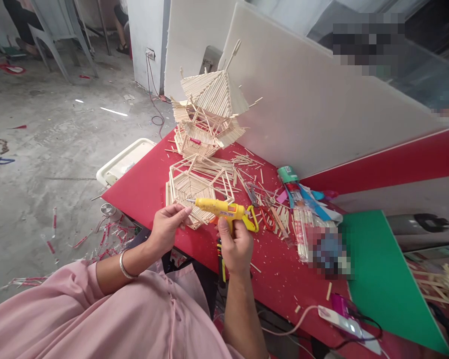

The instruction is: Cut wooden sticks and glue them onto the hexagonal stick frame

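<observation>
My right hand (235, 247) is wrapped round the handle of a yellow glue gun (219, 208), its nozzle pointing left. Just below the nozzle tip, the fingers of my left hand (168, 224) are pinched on what looks like a thin wooden stick, mostly hidden by the fingers. Behind both hands lies a many-sided frame of pale sticks (189, 184) with a slatted base; the glue gun covers part of its near edge. Farther back stands a tiered stick model with a slatted, pointed roof (217, 94).
Loose sticks (224, 169), scissors with a red handle (267, 219) and bagged sticks (301, 234) lie on the red tabletop (142, 174). White boards (284, 109) lean behind. A power strip (340, 321) with cords lies at lower right. Wrappers litter the floor at left.
</observation>
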A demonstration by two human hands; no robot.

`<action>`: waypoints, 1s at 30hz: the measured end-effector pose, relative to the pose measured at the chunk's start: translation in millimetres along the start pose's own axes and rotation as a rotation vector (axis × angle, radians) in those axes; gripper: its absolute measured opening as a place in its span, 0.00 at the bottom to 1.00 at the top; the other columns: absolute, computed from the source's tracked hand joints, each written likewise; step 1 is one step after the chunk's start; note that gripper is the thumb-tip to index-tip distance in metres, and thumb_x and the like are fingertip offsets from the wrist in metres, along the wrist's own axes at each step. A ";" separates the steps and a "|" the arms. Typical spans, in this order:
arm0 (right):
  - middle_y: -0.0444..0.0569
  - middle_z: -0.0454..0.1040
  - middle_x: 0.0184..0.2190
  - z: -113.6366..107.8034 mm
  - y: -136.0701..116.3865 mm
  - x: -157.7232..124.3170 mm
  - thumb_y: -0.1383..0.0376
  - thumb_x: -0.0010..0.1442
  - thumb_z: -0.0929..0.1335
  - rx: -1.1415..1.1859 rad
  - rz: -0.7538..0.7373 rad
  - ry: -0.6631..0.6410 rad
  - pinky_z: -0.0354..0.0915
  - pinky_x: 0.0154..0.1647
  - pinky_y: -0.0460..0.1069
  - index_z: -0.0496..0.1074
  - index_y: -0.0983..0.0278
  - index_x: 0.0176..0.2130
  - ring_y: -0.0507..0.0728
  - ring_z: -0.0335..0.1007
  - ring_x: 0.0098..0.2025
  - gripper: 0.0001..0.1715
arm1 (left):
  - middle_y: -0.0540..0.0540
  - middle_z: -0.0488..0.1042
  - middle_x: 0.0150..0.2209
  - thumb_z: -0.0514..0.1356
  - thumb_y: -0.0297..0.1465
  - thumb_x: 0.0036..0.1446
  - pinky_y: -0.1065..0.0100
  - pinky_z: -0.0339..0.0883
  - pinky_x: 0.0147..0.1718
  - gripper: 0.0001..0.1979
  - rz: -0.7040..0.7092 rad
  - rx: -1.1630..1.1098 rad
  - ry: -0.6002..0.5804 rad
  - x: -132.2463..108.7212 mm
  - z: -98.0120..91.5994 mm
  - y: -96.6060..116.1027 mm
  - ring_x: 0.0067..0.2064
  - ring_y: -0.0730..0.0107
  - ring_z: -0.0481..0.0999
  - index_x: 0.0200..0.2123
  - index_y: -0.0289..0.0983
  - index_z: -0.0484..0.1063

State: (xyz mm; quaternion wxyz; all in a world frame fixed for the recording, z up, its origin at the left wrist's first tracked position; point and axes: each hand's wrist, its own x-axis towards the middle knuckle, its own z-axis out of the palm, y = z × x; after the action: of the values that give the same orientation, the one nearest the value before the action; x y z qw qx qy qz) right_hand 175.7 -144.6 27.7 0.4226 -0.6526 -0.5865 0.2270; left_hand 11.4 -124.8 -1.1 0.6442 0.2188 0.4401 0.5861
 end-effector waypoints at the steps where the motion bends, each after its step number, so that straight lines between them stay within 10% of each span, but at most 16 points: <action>1: 0.49 0.76 0.26 0.1 0.3 0.1 0.44 0.61 0.65 0.002 -0.001 0.001 0.66 0.29 0.49 0.75 0.65 0.39 0.56 0.70 0.27 0.28 | 0.50 0.72 0.18 0.73 0.40 0.43 0.74 0.56 0.20 0.17 -0.001 -0.001 -0.003 0.1 -0.5 -0.5 0.19 0.80 0.63 0.21 0.35 0.72; 30: 0.47 0.75 0.25 -0.3 1.0 -2.5 0.45 0.62 0.65 0.013 0.016 -0.014 0.63 0.28 0.48 0.75 0.66 0.40 0.54 0.66 0.25 0.27 | 0.51 0.69 0.14 0.74 0.41 0.39 0.74 0.53 0.20 0.19 -0.059 0.026 -0.019 2.0 -0.3 10.0 0.17 0.80 0.62 0.19 0.35 0.70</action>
State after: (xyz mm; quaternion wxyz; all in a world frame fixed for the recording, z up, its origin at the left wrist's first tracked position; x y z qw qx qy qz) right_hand 175.9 -147.0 26.6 0.4209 -0.6529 -0.5828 0.2386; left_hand 5.4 -120.8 6.1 0.6623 0.2197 0.4477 0.5591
